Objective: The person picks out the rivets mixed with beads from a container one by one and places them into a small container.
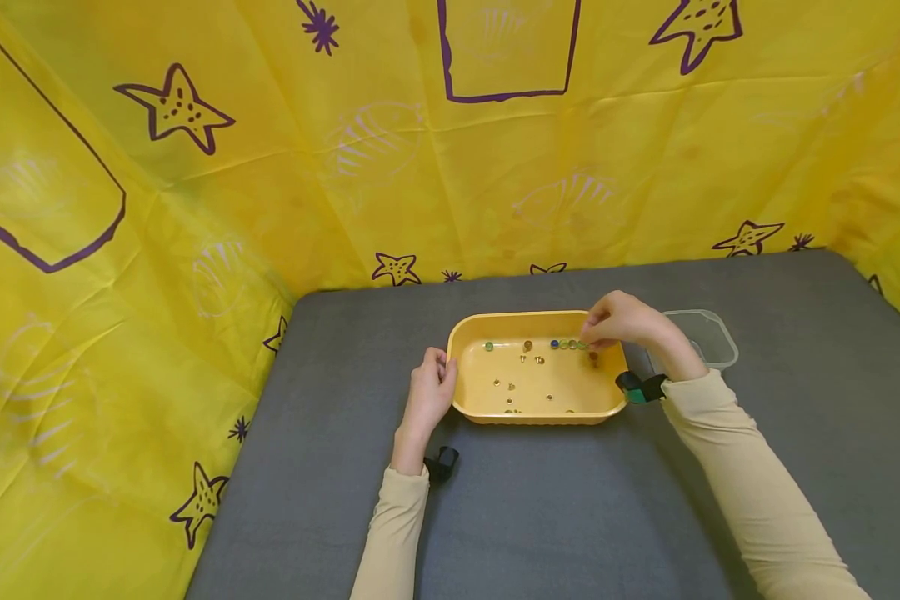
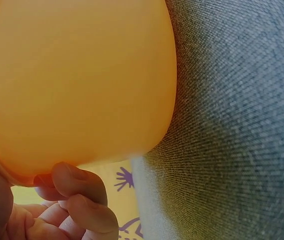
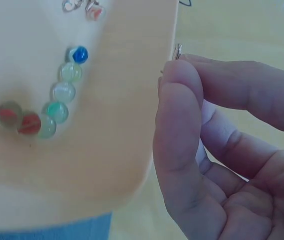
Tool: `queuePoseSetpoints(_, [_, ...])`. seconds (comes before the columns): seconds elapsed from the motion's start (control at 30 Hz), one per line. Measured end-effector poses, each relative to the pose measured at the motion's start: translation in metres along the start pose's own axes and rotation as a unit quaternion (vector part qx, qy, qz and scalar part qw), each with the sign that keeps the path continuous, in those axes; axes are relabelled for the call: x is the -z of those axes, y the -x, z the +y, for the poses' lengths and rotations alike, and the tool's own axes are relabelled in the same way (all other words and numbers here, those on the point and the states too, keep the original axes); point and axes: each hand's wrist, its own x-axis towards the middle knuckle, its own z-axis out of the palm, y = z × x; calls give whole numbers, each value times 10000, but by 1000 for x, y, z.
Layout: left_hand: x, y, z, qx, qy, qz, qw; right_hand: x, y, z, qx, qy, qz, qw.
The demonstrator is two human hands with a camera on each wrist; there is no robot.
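A yellow plastic basin (image 1: 495,398) sits on the grey cloth-covered table. My left hand (image 1: 430,390) holds its left end; in the left wrist view the fingers (image 2: 79,180) curl up under the rim. Over the basin's far right corner, my right hand (image 1: 621,321) pinches a small shiny metal piece (image 3: 178,51) between thumb and forefinger, mostly hidden by the fingertips. Below that hand, several glass marbles lie in a line along the far wall, among them a blue marble (image 3: 80,54) and a red one (image 3: 29,123). Small gold-coloured metal pieces (image 1: 539,360) are scattered over the basin floor.
A clear plastic container (image 1: 708,337) stands right of the basin, partly behind my right forearm. A green marble (image 1: 488,346) lies near the basin's far left corner. Yellow cloth (image 1: 465,183) with sea-creature drawings hangs behind and to the left of the table.
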Motion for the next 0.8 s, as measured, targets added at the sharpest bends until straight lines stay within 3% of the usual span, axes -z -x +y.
queuePoseSetpoints(0.8, [1, 1, 2, -1, 29, -7, 10000, 16, 17, 14, -190, -152, 242, 9994])
